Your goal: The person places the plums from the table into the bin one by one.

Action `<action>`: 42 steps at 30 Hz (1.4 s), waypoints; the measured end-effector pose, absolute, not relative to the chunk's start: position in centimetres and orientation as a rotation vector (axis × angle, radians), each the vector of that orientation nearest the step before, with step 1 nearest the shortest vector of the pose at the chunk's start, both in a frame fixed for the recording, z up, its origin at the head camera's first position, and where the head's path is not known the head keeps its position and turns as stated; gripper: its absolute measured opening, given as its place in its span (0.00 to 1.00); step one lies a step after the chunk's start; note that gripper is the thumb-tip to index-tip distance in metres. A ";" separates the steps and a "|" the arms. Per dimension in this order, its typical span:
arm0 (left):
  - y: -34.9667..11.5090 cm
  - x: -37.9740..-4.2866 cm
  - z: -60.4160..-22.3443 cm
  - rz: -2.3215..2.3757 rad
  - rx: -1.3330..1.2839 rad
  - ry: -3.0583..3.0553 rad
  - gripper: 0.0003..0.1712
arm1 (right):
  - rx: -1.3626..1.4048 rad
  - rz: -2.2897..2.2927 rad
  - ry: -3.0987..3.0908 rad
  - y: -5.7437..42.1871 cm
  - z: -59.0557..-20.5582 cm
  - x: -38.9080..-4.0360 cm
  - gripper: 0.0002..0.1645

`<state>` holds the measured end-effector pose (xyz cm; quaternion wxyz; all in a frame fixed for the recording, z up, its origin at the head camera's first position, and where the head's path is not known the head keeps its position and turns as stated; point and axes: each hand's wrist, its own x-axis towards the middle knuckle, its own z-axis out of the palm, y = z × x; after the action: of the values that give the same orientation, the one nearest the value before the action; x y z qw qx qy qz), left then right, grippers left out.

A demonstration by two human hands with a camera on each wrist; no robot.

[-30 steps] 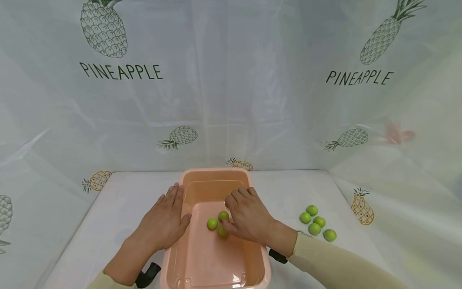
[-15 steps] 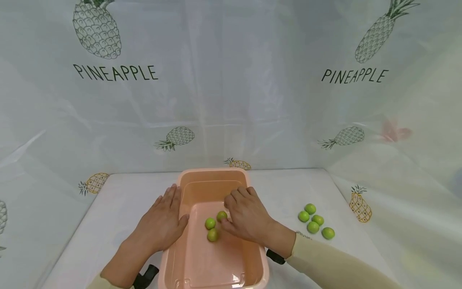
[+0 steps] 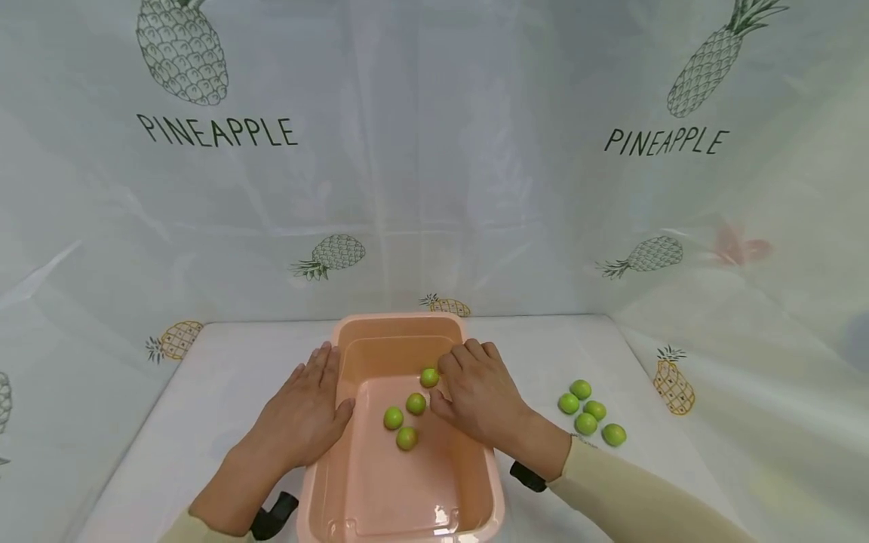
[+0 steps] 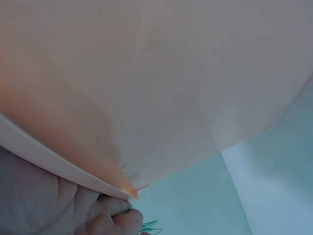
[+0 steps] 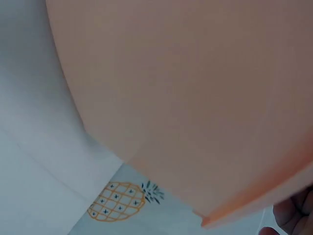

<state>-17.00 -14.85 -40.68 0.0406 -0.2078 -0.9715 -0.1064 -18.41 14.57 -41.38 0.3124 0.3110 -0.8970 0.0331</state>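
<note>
A pink plastic basin (image 3: 400, 494) stands on the white table in the head view. Inside it lie several green limes; one lime (image 3: 429, 377) is at the far right, close beside the right hand's fingers, and another lime (image 3: 406, 438) sits nearest the front. My left hand (image 3: 308, 411) rests flat along the basin's left rim, fingers extended. My right hand (image 3: 478, 392) is over the right rim with its fingers bent and the thumb apart; no lime shows between them. In the wrist views the basin's outer wall (image 5: 186, 88) fills most of the picture.
On the table right of the basin lies a loose group of several limes (image 3: 586, 424). A white sheet (image 3: 434, 188) printed with pineapples hangs behind and at the sides. A black strap (image 3: 528, 477) is on the right wrist, another strap (image 3: 274, 516) on the left.
A fourth lime now shows in the basin beside the right hand, which has shifted a little back and to the right. The front lime rolled left, then slightly right. The left hand stays.
</note>
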 end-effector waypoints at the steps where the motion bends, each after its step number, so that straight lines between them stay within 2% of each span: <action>1: -14.8 -17.0 -40.7 -0.326 -0.639 -2.973 0.45 | 0.810 0.091 -2.358 14.9 -41.2 -18.4 0.13; 12: -14.9 -16.8 -40.6 -0.337 -0.648 -2.965 0.45 | 0.638 0.151 -2.241 23.0 -41.6 -17.3 0.18; 20: -15.1 -16.7 -40.8 -0.332 -0.640 -2.989 0.46 | 0.469 -0.001 -2.355 31.7 -45.8 -15.6 0.17; 27: -15.1 -16.8 -40.7 -0.341 -0.630 -3.002 0.47 | 0.242 -0.026 -2.560 37.5 -49.5 -13.7 0.29; 34: -15.2 -17.2 -40.7 -0.328 -0.641 -2.989 0.47 | 0.215 -0.044 -2.561 39.7 -52.2 -12.8 0.27; 42: -15.0 -17.5 -40.9 -0.325 -0.651 -2.985 0.47 | 0.107 -0.087 -2.725 40.4 -53.1 -12.4 0.30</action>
<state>-17.45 -14.96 -40.89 0.0347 -0.2119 -0.9709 -0.1058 -12.38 40.40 -53.09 0.2050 0.0385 -0.9775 -0.0312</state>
